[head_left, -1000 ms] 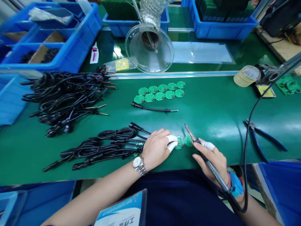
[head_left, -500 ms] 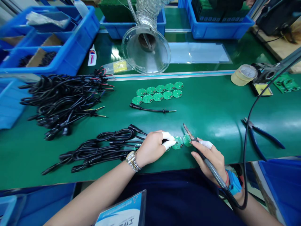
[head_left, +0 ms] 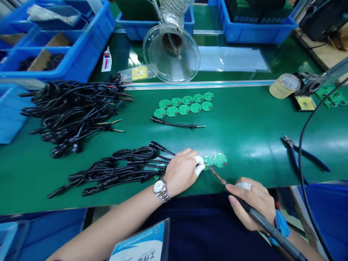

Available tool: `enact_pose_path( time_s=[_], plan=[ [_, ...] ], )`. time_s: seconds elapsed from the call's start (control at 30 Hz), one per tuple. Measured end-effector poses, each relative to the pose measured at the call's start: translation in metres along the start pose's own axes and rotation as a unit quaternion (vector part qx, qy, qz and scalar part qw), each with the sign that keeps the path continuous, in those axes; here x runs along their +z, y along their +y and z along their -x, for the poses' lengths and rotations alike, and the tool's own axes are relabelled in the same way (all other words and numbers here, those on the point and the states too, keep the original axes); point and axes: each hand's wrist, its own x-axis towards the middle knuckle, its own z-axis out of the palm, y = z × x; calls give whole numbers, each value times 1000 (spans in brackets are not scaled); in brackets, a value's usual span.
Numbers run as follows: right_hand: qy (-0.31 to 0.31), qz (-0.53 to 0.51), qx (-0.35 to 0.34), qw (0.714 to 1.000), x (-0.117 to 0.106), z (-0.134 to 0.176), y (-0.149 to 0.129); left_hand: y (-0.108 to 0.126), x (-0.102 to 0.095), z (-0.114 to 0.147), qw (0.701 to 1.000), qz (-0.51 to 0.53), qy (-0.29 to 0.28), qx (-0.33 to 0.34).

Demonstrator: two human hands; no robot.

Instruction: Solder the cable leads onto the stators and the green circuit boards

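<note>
Green and round, seen from my head camera, the little board [head_left: 208, 161] lies just right of my left hand [head_left: 181, 165]. That hand's finger and thumb pinch together on a thin wire [head_left: 206, 165], I think to keep its end steady at the board. My right hand [head_left: 252, 203] is wrapped around a soldering iron [head_left: 262, 219] like a pencil, maybe for good aim; I can't tell if its tip touches the board. Black cables [head_left: 108, 172] lie left of my left hand, perhaps for easy reach. Farther past them, a blue tray [head_left: 102, 36] has card walls [head_left: 39, 61] and small black bits [head_left: 54, 62] inside. Far beyond my right hand, a blue bin [head_left: 258, 34] holds green sheets [head_left: 241, 12].
</note>
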Motion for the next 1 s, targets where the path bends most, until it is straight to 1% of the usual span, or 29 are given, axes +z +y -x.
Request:
enact_pose_path(
  time_s=[0.17, 0.3, 0.67, 1.0],
  plan=[
    [-10, 33, -2, 999, 8, 4, 0, 1, 1, 0, 1000, -5, 3, -5],
    [-15, 46, -4, 999, 10, 6, -1, 1, 2, 0, 1000, -9, 7, -1],
    [-18, 30, 3, 999, 10, 6, -1, 1, 3, 0, 1000, -12, 11, 2],
    [-36, 26, -4, 999, 13, 18, 6, 2, 3, 1, 1000, -18, 16, 1]
  ],
)
